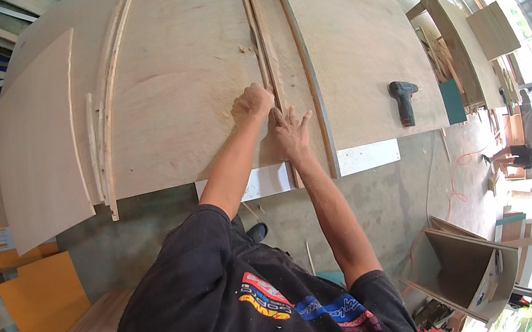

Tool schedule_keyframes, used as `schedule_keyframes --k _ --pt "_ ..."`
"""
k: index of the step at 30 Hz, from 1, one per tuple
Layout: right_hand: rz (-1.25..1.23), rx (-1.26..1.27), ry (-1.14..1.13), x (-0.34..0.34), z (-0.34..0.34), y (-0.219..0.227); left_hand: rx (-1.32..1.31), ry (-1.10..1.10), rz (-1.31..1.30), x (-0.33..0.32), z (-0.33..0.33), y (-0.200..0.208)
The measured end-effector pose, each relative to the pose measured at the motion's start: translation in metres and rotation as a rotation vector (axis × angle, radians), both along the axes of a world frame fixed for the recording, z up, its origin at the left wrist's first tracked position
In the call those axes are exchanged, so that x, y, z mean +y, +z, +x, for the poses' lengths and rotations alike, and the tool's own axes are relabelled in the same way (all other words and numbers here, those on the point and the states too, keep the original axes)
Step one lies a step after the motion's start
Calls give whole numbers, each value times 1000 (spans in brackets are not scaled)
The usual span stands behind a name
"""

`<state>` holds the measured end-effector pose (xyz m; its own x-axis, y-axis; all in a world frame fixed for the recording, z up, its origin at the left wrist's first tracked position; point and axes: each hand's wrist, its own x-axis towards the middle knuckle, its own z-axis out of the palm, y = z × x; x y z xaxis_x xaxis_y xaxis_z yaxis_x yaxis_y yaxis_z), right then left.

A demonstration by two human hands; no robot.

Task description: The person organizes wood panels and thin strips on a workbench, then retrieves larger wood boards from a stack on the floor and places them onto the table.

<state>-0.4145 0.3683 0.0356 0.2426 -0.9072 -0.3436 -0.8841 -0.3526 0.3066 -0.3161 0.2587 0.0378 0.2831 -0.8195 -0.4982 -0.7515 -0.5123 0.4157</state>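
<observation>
Close to the near edge of the tabletop (181, 120), right of its middle, both of the person's hands are at a long wooden strip (268, 60) that runs from the far edge to the near one. The left hand (256, 101) is curled nearly closed against the strip; whether it has hold of anything cannot be told. Just beside it and nearer the edge, the right hand (294, 132) is open, fingers spread, touching the strip without closing around it. A second strip (303, 61) lies to its right, roughly alongside. Near the tabletop's near right corner rests a drill (404, 100), well apart from the hands. A thin wooden sheet (41, 147) overhangs the near left corner.
</observation>
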Motion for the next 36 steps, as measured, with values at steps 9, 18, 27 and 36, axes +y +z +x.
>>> schedule_keyframes --k 9,18,27,36 --pt "38 21 -26 -37 4 -3 105 42 -109 6 19 -38" --pt "31 8 -12 -54 16 15 -59 232 -491 61 134 -36" --pt "74 46 -23 -78 26 23 -242 156 -607 69 213 -77" --pt "128 65 -36 -104 34 28 -186 173 -684 69 211 -74"
